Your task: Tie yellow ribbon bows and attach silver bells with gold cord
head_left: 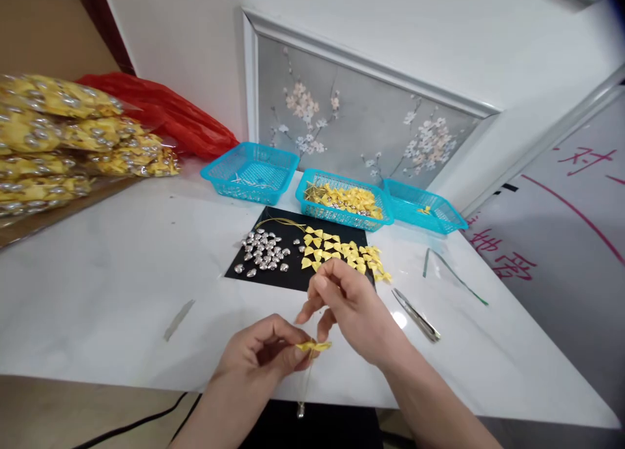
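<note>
My left hand (261, 351) pinches a small yellow ribbon bow (314, 346) between thumb and fingers, above the table's front edge. From the bow a thin cord (307, 377) hangs down, with a silver bead (301, 410) at its lower end. Just above the bow is my right hand (349, 302), its fingers curled and one fingertip close to the bow. Whatever those fingers hold is too small to make out. Beyond the hands lies a black mat (288, 281), with silver heart-shaped beads (263, 248) on its left and rows of yellow bows (334, 247) on its right.
Three blue baskets stand behind the mat: a left one (273, 195), a middle one (375, 224) heaped with bows, and a right one (449, 228). Scissors-like snips (417, 315) and a green strip (459, 278) lie right. Bagged yellow bows (58, 133) sit left.
</note>
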`<action>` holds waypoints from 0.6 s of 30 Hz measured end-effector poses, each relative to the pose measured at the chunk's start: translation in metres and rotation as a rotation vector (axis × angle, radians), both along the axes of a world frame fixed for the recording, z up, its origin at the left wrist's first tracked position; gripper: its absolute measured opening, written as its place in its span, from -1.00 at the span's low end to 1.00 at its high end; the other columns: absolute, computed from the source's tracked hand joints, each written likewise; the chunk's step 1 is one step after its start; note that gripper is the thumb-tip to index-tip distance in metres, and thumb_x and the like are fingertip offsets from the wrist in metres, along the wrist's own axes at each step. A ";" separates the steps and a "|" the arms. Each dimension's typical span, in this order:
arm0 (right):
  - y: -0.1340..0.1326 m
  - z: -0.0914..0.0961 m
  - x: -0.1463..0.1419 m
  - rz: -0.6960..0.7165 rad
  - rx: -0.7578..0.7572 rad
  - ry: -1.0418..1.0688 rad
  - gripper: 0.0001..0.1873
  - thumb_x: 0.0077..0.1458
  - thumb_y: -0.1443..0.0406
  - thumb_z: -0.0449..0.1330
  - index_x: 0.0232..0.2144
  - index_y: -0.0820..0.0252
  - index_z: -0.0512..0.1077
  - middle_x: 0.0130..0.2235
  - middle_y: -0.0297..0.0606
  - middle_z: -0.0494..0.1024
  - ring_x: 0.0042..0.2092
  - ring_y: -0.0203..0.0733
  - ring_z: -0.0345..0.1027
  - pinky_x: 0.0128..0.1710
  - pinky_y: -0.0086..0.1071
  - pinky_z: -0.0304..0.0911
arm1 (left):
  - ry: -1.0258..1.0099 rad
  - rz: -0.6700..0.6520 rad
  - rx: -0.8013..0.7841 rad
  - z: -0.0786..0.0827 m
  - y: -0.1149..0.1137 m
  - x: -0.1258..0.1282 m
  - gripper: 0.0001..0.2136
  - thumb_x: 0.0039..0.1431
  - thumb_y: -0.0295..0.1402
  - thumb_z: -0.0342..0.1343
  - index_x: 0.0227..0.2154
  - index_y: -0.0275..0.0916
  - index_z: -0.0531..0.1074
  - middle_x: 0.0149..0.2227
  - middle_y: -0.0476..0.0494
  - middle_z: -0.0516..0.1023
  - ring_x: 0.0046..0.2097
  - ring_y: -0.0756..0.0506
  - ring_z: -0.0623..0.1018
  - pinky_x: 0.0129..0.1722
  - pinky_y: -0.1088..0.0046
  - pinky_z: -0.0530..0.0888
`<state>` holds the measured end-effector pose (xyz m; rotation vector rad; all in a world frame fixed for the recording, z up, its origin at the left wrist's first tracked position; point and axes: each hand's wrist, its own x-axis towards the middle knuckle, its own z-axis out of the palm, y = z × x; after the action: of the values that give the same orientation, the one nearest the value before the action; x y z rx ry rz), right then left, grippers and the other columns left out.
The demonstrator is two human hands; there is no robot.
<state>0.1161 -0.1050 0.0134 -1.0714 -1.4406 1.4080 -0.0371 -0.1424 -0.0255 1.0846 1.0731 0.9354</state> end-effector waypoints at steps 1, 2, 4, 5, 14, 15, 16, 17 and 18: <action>0.005 -0.002 -0.001 0.014 -0.059 0.091 -0.79 0.21 0.19 0.01 -0.43 0.15 0.18 -0.52 -0.46 0.34 -0.55 -0.36 0.35 -0.64 -0.54 0.28 | -0.030 -0.002 -0.044 0.000 0.000 0.000 -0.88 0.05 -0.32 0.23 -0.53 -0.20 0.47 -0.45 -0.01 0.61 -0.31 -0.06 0.58 -0.25 0.49 0.49; 0.010 -0.005 -0.002 0.012 -0.096 0.155 -0.78 0.20 0.18 0.04 -0.44 0.15 0.19 -0.54 -0.47 0.32 -0.54 -0.36 0.36 -0.63 -0.53 0.31 | -0.046 -0.006 -0.077 0.000 0.000 -0.001 -0.87 0.06 -0.30 0.23 -0.52 -0.20 0.46 -0.43 -0.02 0.62 -0.31 -0.06 0.58 -0.26 0.49 0.49; 0.016 -0.009 -0.004 -0.020 -0.124 0.243 -0.75 0.16 0.16 0.10 -0.45 0.17 0.21 -0.56 -0.49 0.31 -0.55 -0.40 0.32 -0.62 -0.54 0.35 | -0.046 -0.014 -0.097 0.000 0.000 -0.002 -0.86 0.06 -0.29 0.24 -0.51 -0.21 0.46 -0.43 -0.04 0.63 -0.32 -0.04 0.57 -0.30 0.53 0.47; 0.019 -0.011 -0.004 -0.043 -0.123 0.276 -0.74 0.15 0.15 0.12 -0.46 0.17 0.22 -0.54 -0.48 0.32 -0.55 -0.42 0.30 -0.61 -0.53 0.36 | -0.035 -0.017 -0.094 0.001 0.000 -0.003 -0.87 0.05 -0.30 0.24 -0.51 -0.22 0.46 -0.43 -0.04 0.63 -0.35 -0.03 0.56 -0.33 0.55 0.46; 0.026 -0.006 0.003 -0.127 -0.076 0.371 -0.73 0.11 0.15 0.19 -0.46 0.19 0.24 -0.46 -0.48 0.32 -0.55 -0.47 0.23 -0.59 -0.52 0.40 | 0.105 -0.011 -0.050 0.009 0.003 -0.004 -0.84 0.06 -0.25 0.23 -0.46 -0.23 0.46 -0.45 -0.06 0.60 -0.49 0.03 0.42 -0.59 0.64 0.31; 0.026 -0.005 0.003 -0.126 -0.071 0.374 -0.73 0.11 0.15 0.19 -0.46 0.19 0.24 -0.47 -0.48 0.32 -0.55 -0.47 0.22 -0.59 -0.52 0.39 | 0.097 -0.016 -0.065 0.008 0.003 -0.003 -0.82 0.08 -0.23 0.21 -0.45 -0.23 0.43 -0.44 -0.08 0.61 -0.47 0.02 0.44 -0.61 0.64 0.31; 0.026 -0.004 0.004 -0.126 -0.068 0.378 -0.73 0.12 0.15 0.19 -0.46 0.19 0.25 -0.46 -0.47 0.32 -0.55 -0.47 0.22 -0.59 -0.53 0.39 | 0.079 -0.022 -0.083 0.008 0.003 -0.003 -0.81 0.10 -0.21 0.19 -0.44 -0.22 0.41 -0.42 -0.08 0.60 -0.43 -0.01 0.48 -0.62 0.64 0.31; 0.025 -0.002 0.004 -0.126 -0.063 0.386 -0.73 0.12 0.15 0.19 -0.46 0.19 0.25 -0.46 -0.47 0.33 -0.55 -0.48 0.21 -0.59 -0.53 0.38 | 0.055 -0.029 -0.103 0.008 0.003 -0.003 -0.81 0.11 -0.20 0.18 -0.43 -0.21 0.39 -0.39 -0.08 0.60 -0.36 -0.04 0.52 -0.61 0.64 0.33; 0.025 -0.001 0.004 -0.127 -0.058 0.396 -0.73 0.12 0.16 0.19 -0.46 0.19 0.25 -0.45 -0.47 0.33 -0.55 -0.48 0.21 -0.59 -0.53 0.38 | 0.030 -0.034 -0.124 0.008 0.002 -0.002 -0.81 0.13 -0.19 0.17 -0.42 -0.19 0.37 -0.36 -0.08 0.60 -0.27 -0.07 0.55 -0.59 0.64 0.37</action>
<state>0.1199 -0.0796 0.0120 -0.8435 -1.0354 1.4778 -0.0389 -0.1400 -0.0171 1.0140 1.1189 0.8167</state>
